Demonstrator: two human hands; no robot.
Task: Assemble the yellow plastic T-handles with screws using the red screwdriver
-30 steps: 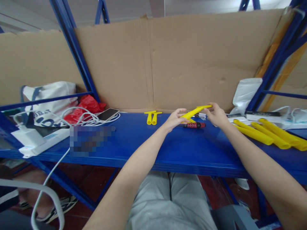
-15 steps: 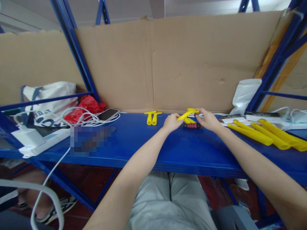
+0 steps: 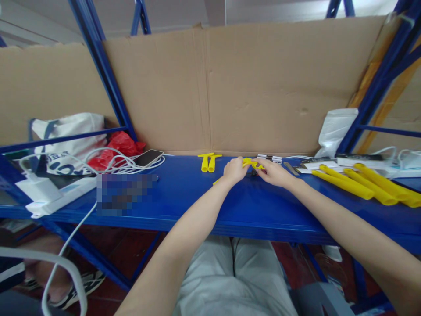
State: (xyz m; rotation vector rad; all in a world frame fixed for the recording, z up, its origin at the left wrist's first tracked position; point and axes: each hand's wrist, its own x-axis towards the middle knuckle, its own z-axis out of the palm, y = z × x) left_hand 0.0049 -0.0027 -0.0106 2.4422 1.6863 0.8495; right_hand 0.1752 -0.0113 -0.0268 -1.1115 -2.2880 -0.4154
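My left hand (image 3: 235,170) is closed around a yellow plastic piece (image 3: 249,162), held just above the blue tabletop (image 3: 184,193). Out past the left wrist pokes a slim yellow end, which seems to belong to the held piece. The fingers of my right hand (image 3: 272,172) pinch yellow plastic at the other side, close to the left fingertips. Exactly how the yellow parts meet is hidden by the fingers. A small dark object (image 3: 253,173) shows under the hands. To the left lie two yellow T-shaped pieces (image 3: 208,163) side by side.
Several yellow tubes (image 3: 362,184) lie at the right. Behind the hands are white-and-black strips (image 3: 269,158) and a flat metal tool (image 3: 290,168). A phone (image 3: 149,157), white cables, a red bag (image 3: 121,145) and a power strip (image 3: 62,195) occupy the left. Cardboard (image 3: 263,87) stands behind.
My right hand has moved left and down, closer to my left hand. The yellow piece has been turned, and the red-and-black object beneath is now mostly hidden. The white-and-black strips are more exposed.
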